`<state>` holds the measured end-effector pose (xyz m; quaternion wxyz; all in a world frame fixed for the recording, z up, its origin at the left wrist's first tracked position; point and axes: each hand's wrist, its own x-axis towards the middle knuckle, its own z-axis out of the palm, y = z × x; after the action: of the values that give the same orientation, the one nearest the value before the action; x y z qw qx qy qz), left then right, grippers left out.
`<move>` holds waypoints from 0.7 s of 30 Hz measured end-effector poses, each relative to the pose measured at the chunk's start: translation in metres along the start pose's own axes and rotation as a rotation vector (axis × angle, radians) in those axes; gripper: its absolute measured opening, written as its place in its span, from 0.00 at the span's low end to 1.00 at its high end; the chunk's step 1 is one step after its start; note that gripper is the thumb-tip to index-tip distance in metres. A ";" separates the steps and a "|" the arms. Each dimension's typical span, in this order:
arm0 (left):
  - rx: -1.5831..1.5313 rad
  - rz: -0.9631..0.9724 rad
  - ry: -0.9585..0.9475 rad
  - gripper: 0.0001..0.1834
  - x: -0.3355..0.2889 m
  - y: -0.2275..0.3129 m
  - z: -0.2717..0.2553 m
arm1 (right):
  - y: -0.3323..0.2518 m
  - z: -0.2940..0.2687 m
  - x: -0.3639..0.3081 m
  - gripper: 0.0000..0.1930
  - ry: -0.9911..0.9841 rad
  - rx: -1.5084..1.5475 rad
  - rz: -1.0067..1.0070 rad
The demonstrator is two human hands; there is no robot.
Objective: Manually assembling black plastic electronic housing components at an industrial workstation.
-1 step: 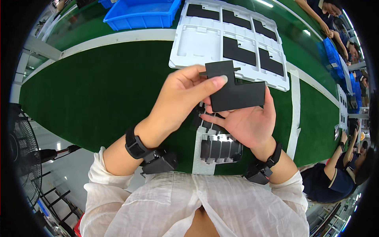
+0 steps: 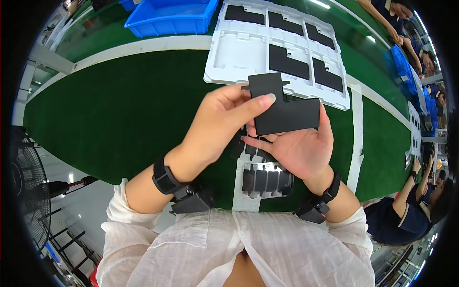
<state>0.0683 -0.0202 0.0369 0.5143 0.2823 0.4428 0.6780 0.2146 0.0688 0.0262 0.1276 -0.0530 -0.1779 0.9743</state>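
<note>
A flat black L-shaped piece (image 2: pixel 287 117) with small tabs near its upper end is held up over the table in both hands. My left hand (image 2: pixel 224 112) pinches its left side, thumb on the face and fingers behind. My right hand (image 2: pixel 306 148) supports it from below, palm up, with a finger at the right edge; its other fingers are partly hidden behind the piece. Below the hands lies a clear-wrapped strip of black parts (image 2: pixel 267 181) on the table. More dark parts (image 2: pixel 251 149) show just beneath my fingers, partly covered.
Beyond my hands, a white compartment tray (image 2: pixel 239 52) holds several similar black L-shaped pieces; its near-left compartment has none. A blue bin (image 2: pixel 172 19) stands at the far left. White tape (image 2: pixel 356 138) crosses the green table (image 2: pixel 119 105). A fan (image 2: pixel 28 184) stands left; other people work at right.
</note>
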 end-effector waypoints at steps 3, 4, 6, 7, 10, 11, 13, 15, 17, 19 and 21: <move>-0.127 -0.096 0.090 0.12 -0.004 -0.015 0.009 | 0.003 -0.004 0.000 0.36 0.047 0.017 -0.034; -0.125 -0.129 0.073 0.13 -0.006 -0.014 0.009 | 0.003 -0.005 -0.001 0.35 0.066 0.042 -0.052; -0.160 -0.075 0.088 0.14 -0.004 -0.018 0.017 | 0.003 -0.002 -0.001 0.34 0.109 -0.078 -0.049; -0.195 -0.020 0.104 0.15 -0.003 -0.019 0.019 | 0.003 -0.001 -0.001 0.34 0.151 -0.199 -0.043; -0.170 -0.017 0.097 0.16 -0.003 -0.019 0.014 | 0.006 -0.005 -0.003 0.33 0.229 -0.294 -0.052; -0.151 -0.025 0.104 0.16 -0.003 -0.019 0.012 | 0.007 -0.006 -0.005 0.33 0.230 -0.293 -0.053; -0.156 -0.002 0.112 0.16 -0.002 -0.016 0.012 | 0.009 -0.009 -0.007 0.31 0.193 -0.256 -0.118; -0.162 0.019 0.114 0.17 -0.003 -0.014 0.014 | 0.008 -0.016 -0.009 0.30 0.161 -0.192 -0.125; -0.357 -0.009 0.075 0.17 -0.006 -0.013 0.019 | 0.007 -0.012 -0.010 0.30 0.134 -0.131 -0.137; -0.351 -0.023 0.071 0.16 -0.011 -0.008 0.027 | 0.010 0.005 -0.006 0.29 0.392 -0.131 -0.176; -0.103 0.022 0.060 0.16 -0.014 -0.007 0.028 | 0.010 0.003 -0.007 0.29 0.381 -0.107 -0.172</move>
<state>0.0994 -0.0247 0.0447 0.5073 0.2399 0.4194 0.7136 0.2191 0.0568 0.0257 0.2387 -0.2274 -0.2058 0.9214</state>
